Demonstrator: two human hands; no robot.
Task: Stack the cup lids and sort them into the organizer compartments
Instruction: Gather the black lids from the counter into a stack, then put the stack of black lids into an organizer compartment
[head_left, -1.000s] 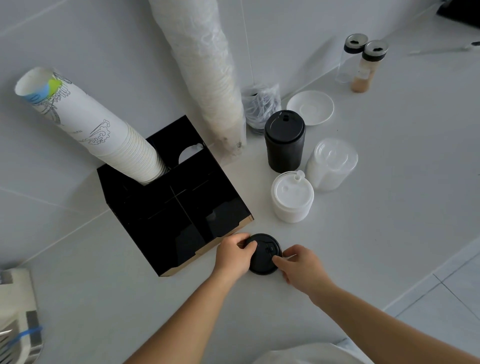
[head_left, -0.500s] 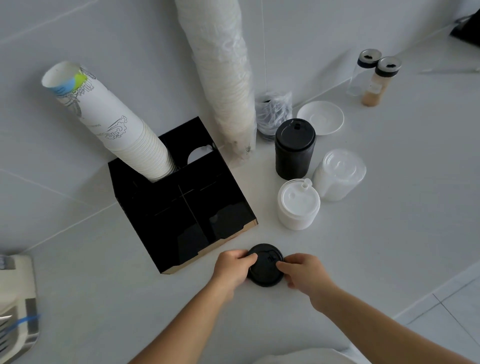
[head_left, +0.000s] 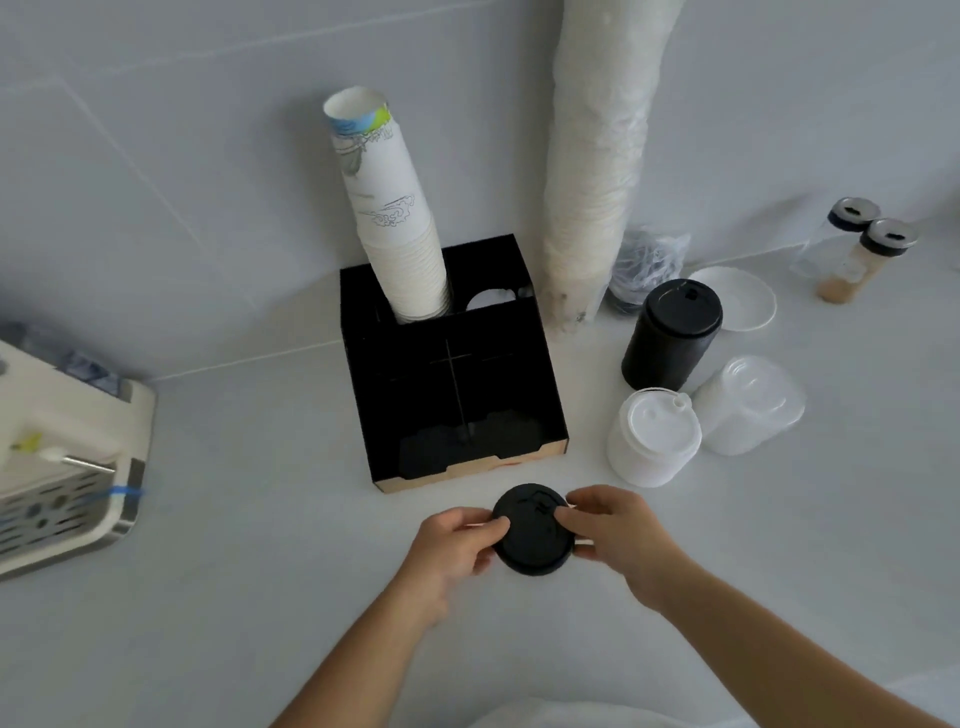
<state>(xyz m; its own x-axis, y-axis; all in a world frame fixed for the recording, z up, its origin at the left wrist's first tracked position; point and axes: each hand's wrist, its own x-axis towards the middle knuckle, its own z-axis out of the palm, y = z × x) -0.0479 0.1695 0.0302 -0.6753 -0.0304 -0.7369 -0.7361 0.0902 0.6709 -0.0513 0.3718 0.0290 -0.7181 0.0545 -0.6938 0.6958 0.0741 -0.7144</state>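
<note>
A short stack of black lids (head_left: 532, 530) is held just in front of the black organizer (head_left: 545, 364), tilted slightly. My left hand (head_left: 454, 540) grips its left edge and my right hand (head_left: 610, 525) grips its right edge, thumb on top. The organizer has several compartments; a tall stack of paper cups (head_left: 389, 218) stands in its back left one. To the right stand a tall stack of black lids (head_left: 670, 338), a stack of white lids (head_left: 654, 436) and a stack of clear lids (head_left: 748, 405).
A long sleeve of wrapped cups (head_left: 597, 156) leans on the wall behind the organizer. A white saucer (head_left: 748, 296), a bag of dark items (head_left: 649, 265) and two shaker jars (head_left: 857, 249) sit at the back right. A white machine (head_left: 57, 457) stands at the left.
The view has swung so the organizer now faces me squarely. Both hands have lifted the black lids slightly off the counter, and my right thumb now rests on top.
</note>
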